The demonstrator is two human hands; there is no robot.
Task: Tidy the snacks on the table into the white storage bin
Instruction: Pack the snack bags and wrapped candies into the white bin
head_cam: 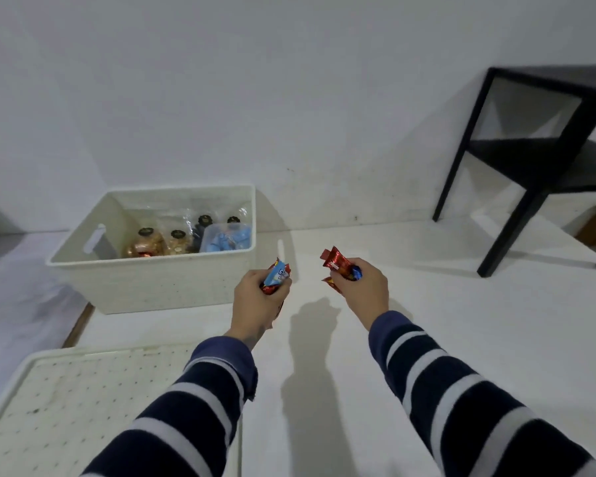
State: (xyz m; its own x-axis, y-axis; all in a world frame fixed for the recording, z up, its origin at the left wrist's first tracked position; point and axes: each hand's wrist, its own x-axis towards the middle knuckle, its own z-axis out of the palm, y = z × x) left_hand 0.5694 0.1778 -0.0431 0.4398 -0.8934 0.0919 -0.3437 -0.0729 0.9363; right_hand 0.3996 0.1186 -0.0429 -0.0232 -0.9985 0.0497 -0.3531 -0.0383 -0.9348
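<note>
Head view shows a white bench (pixel 427 339) against a pale wall, with a black side table (pixel 530 160) standing at far right. Nearest the person, at lower left, lies a white perforated lid (pixel 66 407), flat on the bench. Behind it stands the white storage bin (pixel 145 284), open-topped, already holding several clear bagged snacks (pixel 159 241) and a blue pack (pixel 226 241) against its right wall.

Both arms, in striped sleeves, reach forward over the bench. The left hand (pixel 255 297) is just beside the bin's right front corner, its grip clenched round a blue-and-white wrapped snack (pixel 276 275) with a red wrapper beneath. The right hand (pixel 363 290) is further right, apart from the bin, its grip grasping a bundle of red wrapped snacks (pixel 339 265) with a blue end showing.

Judged step: carrying gathered snacks toward the bin. The next move calls for bringing each hand over the rim and releasing inside, left hand first as the nearer. No loose snacks are visible on the bench.
</note>
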